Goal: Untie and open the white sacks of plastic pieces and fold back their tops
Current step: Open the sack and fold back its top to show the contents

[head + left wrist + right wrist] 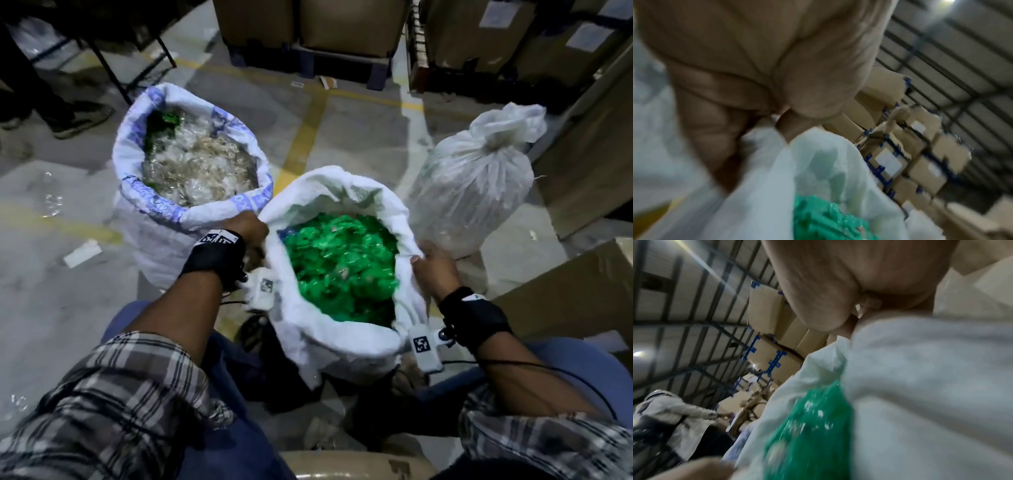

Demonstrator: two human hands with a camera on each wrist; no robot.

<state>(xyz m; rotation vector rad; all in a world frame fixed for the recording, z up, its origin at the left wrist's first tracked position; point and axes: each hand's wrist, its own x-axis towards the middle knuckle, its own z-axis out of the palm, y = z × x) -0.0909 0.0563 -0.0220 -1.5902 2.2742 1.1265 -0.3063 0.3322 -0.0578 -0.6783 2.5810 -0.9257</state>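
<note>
An open white sack (346, 192) full of green plastic pieces (339, 263) stands between my knees, its top rolled outward. My left hand (251, 228) grips the sack's left rim; in the left wrist view the curled fingers (719, 123) clutch white fabric (818, 162). My right hand (435, 262) grips the right rim, its fingers (828, 301) curled over the cloth (920, 369). A second open sack (137, 144) with blue print, holding clear and green pieces, stands at the back left, top folded back. A third white sack (476, 181) stands tied shut at the right.
Cardboard boxes (582, 178) crowd the right side, with more on pallets (342, 61) at the back. Someone's shoe (82, 120) shows at the far left. Scraps of paper (82, 253) and clear plastic (51, 202) lie on the concrete floor with yellow lines.
</note>
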